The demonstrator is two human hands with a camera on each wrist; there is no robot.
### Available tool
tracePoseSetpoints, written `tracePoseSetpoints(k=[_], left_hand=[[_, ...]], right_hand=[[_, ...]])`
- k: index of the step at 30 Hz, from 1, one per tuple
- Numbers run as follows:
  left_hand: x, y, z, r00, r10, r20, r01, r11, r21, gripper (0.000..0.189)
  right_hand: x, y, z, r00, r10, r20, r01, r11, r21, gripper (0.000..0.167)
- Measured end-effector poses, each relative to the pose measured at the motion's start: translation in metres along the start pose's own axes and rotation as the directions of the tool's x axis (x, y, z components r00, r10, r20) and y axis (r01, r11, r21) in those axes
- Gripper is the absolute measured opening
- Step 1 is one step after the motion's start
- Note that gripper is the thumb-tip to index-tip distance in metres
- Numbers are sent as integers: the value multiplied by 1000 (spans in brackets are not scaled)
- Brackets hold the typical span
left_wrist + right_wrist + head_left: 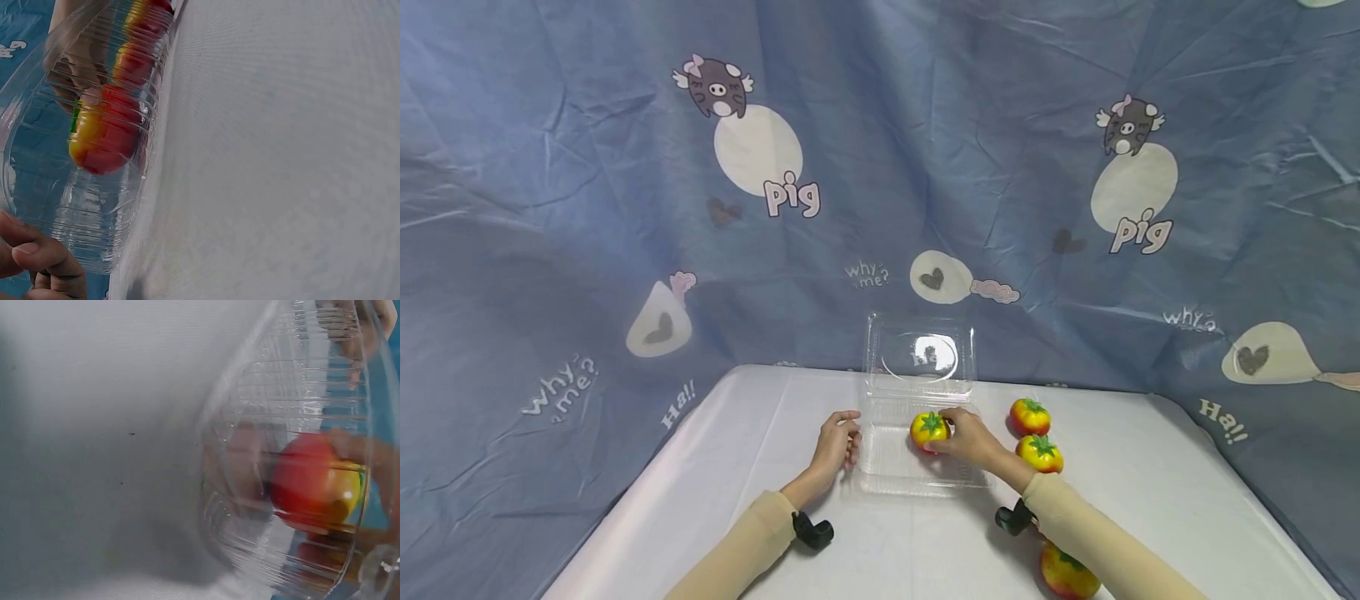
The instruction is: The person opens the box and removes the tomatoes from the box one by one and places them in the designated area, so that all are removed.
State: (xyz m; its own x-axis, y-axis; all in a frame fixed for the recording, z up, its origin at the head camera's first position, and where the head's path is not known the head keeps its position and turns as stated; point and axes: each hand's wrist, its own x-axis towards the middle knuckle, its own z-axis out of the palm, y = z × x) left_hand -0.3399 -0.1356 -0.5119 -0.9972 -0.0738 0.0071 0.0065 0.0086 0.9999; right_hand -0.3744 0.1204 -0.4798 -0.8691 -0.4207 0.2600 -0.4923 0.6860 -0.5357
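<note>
A clear plastic clamshell box lies on the white table with its lid raised at the back. Inside the box, my right hand grips a red-and-yellow toy tomato with a green leafy top. The same tomato shows through the box's ribbed wall in the right wrist view. My left hand is at the box's left edge, its fingers loosely bent and holding nothing. In the left wrist view, the fingers are close to the rim; whether they touch it I cannot tell.
To the right of the box are more toy tomatoes: one at the back, another just in front of it, and one near the front, partly under my right sleeve. A blue printed curtain hangs behind the table.
</note>
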Motion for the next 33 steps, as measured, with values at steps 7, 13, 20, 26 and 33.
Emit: tracePoseSetpoints(k=[7, 13, 20, 26, 33], left_hand=[[-5, 10, 0, 1000, -12, 4, 12, 1000, 13, 40], [-16, 25, 1, 1000, 2, 21, -2, 1000, 6, 38], [-1, 3, 0, 1000, 3, 7, -3, 1000, 4, 41], [1, 0, 0, 1000, 5, -4, -5, 1000, -4, 42], [-11, 16, 1, 1000, -9, 13, 9, 1000, 3, 38]], right_hand=[[2, -1, 1, 999, 42, 20, -41, 999, -26, 57], [2, -1, 1, 999, 19, 31, -19, 1000, -9, 57], [1, 0, 1, 999, 42, 11, -42, 999, 1, 58], [0, -1, 0, 999, 40, 8, -40, 999, 9, 57], [0, -1, 0, 999, 35, -15, -35, 999, 10, 58]])
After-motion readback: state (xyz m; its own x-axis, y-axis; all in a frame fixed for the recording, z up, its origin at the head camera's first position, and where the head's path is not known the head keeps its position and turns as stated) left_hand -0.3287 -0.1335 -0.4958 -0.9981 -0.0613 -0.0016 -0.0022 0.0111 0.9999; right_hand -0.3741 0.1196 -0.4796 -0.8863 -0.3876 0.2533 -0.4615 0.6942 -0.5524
